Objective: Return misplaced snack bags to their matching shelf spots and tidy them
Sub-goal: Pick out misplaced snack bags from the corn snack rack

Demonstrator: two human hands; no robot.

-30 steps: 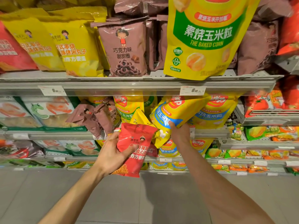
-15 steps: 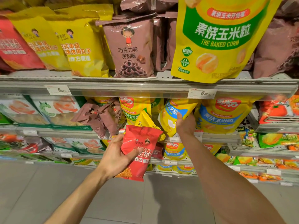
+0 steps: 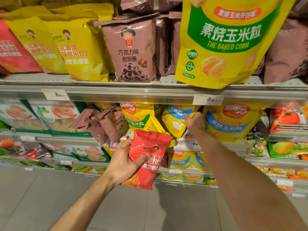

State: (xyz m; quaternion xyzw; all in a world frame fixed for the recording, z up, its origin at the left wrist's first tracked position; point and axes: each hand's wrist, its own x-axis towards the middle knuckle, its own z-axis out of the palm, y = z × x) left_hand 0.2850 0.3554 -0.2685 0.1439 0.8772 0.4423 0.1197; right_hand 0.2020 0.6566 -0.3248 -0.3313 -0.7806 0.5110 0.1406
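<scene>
My left hand (image 3: 124, 161) grips a red snack bag (image 3: 147, 157) in front of the second shelf, below the shelf edge. My right hand (image 3: 194, 122) reaches into the second shelf and presses on a yellow-and-blue corn bag (image 3: 175, 120), fingers around its right side. Two brown chocolate-ring bags (image 3: 100, 124) lean tilted on that same shelf among yellow corn bags (image 3: 138, 119). On the top shelf stand matching brown bags (image 3: 130, 50), yellow bags (image 3: 78, 49) and red bags (image 3: 11, 52) at the far left.
A large yellow baked-corn bag (image 3: 230, 40) overhangs the top shelf rail (image 3: 133, 94). Green-and-white shrimp-snack bags (image 3: 55, 115) fill the left of the second shelf. Lower shelves hold more corn bags (image 3: 181, 160). Grey floor (image 3: 50, 197) lies below.
My right hand has pushed the yellow-and-blue corn bag up and back into the second shelf, from tilted out to nearly upright. The left hand keeps the red bag, hardly moved.
</scene>
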